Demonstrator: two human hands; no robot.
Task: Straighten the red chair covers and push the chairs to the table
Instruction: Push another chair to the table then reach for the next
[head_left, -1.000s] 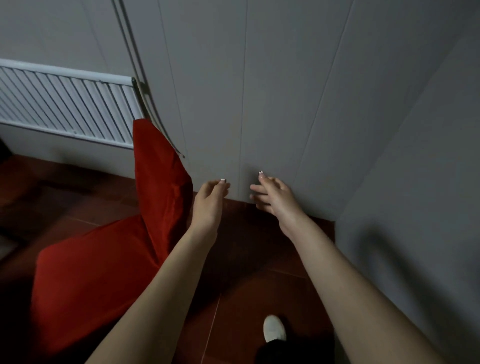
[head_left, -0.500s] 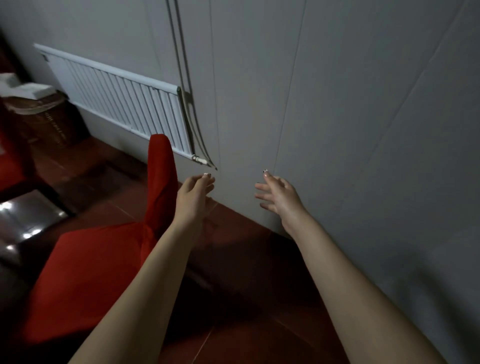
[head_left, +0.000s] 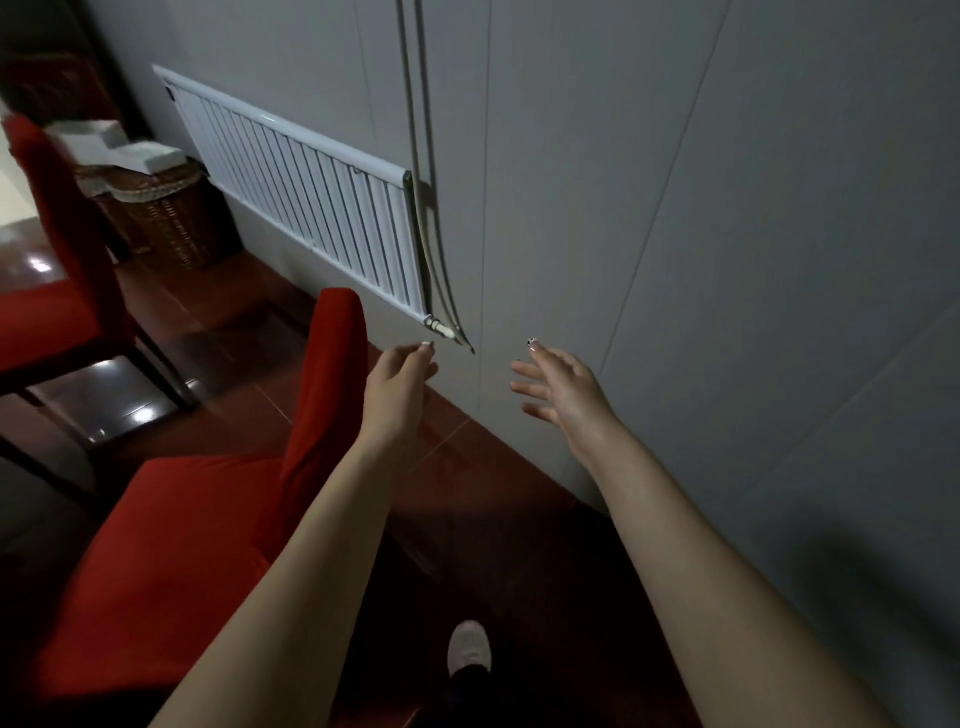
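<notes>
While both hands hang empty near the grey wall (head_left: 727, 260), the left hand (head_left: 397, 389), fingers loose and released, sits just right of the near chair's red cover (head_left: 322, 395); the right hand (head_left: 563, 387) is splayed, grasping nothing. I judge straightening is about to start: next, both must swing left and grip the cover's top edge to pull it taut.
</notes>
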